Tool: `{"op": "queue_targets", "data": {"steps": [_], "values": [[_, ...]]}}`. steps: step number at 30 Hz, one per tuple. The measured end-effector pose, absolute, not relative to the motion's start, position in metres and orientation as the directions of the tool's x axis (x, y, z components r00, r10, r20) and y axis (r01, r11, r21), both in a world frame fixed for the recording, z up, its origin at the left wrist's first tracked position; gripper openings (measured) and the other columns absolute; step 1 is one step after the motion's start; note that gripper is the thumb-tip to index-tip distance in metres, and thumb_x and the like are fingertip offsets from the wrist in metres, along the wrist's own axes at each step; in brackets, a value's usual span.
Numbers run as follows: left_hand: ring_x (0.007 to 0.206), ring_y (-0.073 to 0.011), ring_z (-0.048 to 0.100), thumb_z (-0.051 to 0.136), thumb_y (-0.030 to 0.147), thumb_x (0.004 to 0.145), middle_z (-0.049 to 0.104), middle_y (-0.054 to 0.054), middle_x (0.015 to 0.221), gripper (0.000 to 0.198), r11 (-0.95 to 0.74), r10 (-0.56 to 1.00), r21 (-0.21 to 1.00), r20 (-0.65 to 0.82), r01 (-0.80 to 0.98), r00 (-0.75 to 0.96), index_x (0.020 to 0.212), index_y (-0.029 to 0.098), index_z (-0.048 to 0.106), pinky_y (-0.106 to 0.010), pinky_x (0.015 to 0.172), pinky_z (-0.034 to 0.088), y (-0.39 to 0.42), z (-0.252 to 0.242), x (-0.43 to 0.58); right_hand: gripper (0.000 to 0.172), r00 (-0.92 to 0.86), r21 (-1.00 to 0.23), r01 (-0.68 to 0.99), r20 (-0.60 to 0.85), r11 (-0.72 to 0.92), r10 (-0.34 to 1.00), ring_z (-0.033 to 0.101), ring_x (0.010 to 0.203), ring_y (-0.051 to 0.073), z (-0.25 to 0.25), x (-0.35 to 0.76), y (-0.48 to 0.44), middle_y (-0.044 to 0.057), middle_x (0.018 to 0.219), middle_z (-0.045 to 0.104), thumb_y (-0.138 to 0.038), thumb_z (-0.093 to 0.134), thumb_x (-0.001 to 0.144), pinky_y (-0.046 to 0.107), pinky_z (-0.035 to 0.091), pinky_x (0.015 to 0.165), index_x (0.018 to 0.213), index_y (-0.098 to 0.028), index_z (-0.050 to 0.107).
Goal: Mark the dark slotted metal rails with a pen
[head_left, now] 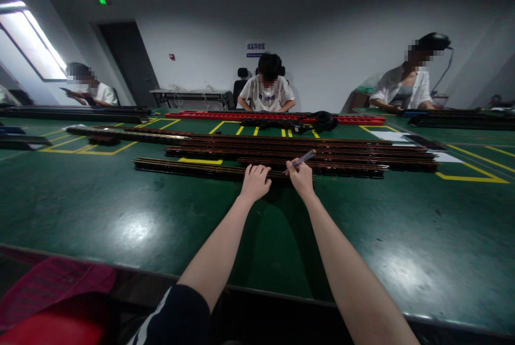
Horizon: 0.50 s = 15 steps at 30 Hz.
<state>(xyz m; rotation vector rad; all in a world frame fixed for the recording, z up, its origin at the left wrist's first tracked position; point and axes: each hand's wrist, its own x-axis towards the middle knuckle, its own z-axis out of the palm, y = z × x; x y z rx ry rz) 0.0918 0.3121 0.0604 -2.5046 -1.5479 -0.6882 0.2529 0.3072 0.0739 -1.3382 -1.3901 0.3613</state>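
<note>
Both my arms reach far across a green table [80, 205] to a row of long dark brown strips [193, 168]. My left hand [255, 181] rests on the nearest strip, fingers curled down onto it. My right hand [301, 176] is closed round a slim grey pen-like tool [302, 159], whose tip points up and to the right above the strips. Several more long strips [322, 149] lie side by side behind the nearest one.
A long red rack [225, 116] and a black cable bundle [322, 119] lie at the table's far side. Three people sit beyond: one in the middle [266, 93], one at left [90, 90], one at right [406, 87]. Yellow tape lines [470, 176] mark the table. A red object [48, 302] lies at lower left.
</note>
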Motion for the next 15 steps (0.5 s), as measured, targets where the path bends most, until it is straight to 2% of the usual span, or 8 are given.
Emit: {"op": "queue_targets", "data": {"steps": [7, 15], "values": [[0.119, -0.0254, 0.053, 0.05, 0.039, 0.088, 0.063, -0.008, 0.124, 0.041, -0.475, 0.817, 0.117, 0.428, 0.872, 0.387, 0.124, 0.021, 0.057, -0.045, 0.112, 0.03, 0.3146, 0.0596, 0.0909, 0.036, 0.301, -0.837, 0.455, 0.467, 0.306, 0.831, 0.063, 0.06, 0.022, 0.0773, 0.252, 0.305, 0.006, 0.061, 0.064, -0.055, 0.049, 0.083, 0.032, 0.048, 0.066, 0.069, -0.022, 0.052], [0.117, -0.0254, 0.054, 0.047, 0.04, 0.091, 0.064, -0.008, 0.121, 0.035, -0.462, 0.813, 0.103, 0.447, 0.881, 0.374, 0.119, 0.022, 0.059, -0.046, 0.111, 0.031, 0.3166, 0.0555, 0.0925, 0.04, 0.306, -0.835, 0.456, 0.471, 0.307, 0.827, 0.062, 0.058, 0.022, 0.0787, 0.2519, 0.3023, 0.006, 0.061, 0.064, -0.059, 0.048, 0.083, 0.033, 0.048, 0.064, 0.069, -0.022, 0.052]]}}
